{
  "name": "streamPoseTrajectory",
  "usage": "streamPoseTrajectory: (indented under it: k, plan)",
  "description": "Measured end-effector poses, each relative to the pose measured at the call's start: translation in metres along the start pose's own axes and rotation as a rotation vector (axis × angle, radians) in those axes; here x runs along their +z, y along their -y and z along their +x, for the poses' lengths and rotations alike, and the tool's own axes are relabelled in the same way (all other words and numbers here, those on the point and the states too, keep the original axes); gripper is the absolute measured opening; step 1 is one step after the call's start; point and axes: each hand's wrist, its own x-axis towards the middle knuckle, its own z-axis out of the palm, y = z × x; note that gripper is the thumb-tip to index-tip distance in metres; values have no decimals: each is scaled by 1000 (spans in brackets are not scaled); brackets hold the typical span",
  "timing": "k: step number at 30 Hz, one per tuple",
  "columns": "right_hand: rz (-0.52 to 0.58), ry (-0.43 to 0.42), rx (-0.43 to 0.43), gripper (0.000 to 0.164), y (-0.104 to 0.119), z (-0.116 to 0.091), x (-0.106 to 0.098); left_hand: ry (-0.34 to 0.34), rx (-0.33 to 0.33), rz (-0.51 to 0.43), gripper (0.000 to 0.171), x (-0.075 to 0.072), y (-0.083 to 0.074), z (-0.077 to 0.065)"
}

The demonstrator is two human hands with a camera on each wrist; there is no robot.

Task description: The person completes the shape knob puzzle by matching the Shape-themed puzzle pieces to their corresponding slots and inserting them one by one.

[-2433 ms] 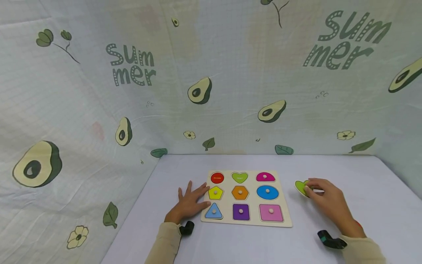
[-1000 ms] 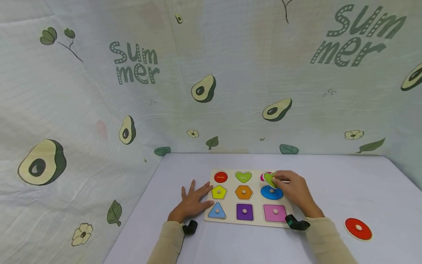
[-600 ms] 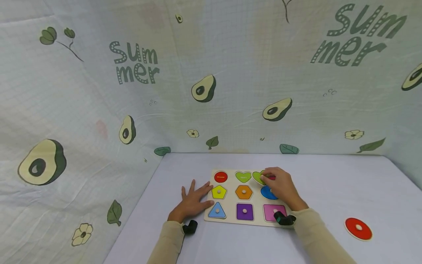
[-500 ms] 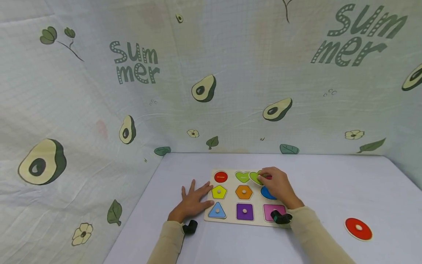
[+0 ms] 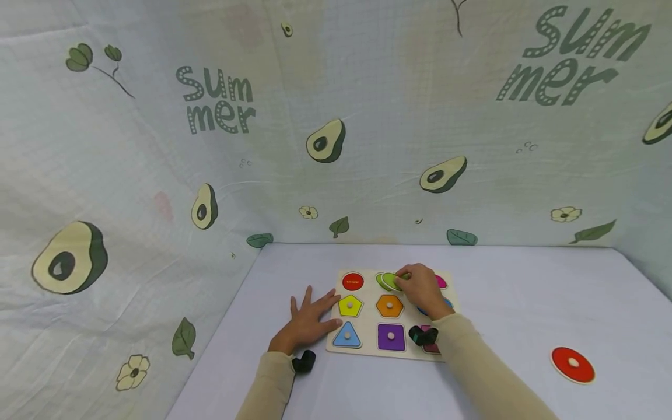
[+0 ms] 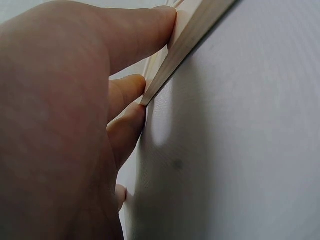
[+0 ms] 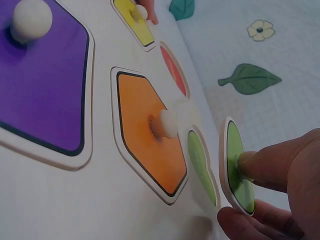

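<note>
In the head view, a wooden shape puzzle board (image 5: 370,339) lies on the white table. My right hand (image 5: 422,290) pinches the knob of a green heart puzzle piece (image 5: 389,282). Seen from the right wrist, this piece is tilted and stands just off the green heart recess (image 7: 201,161), with a gap between them. My left hand (image 5: 302,324) has its fingers spread, thumb and fingertips resting on the board's left edge. The left wrist view shows those fingertips (image 6: 162,25) against the wooden side.
A red round piece (image 5: 573,365) with a knob lies on the table at the right. The red recess (image 5: 353,282) is at the board's far left corner. Knobbed pieces, among them the orange hexagon (image 5: 389,306) and purple square (image 5: 391,338), sit in the board. Printed cloth hangs behind.
My right hand has carried the heart piece leftward from the table at the right, over the board, to its heart recess. The red piece has come into full view. My left hand stays put.
</note>
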Motion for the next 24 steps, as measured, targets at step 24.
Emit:
streamPoseTrajectory:
  k: [24]
  plan:
    - [-184,-24,54,14,14,9,27,-4,-2,12,69,1,3,3]
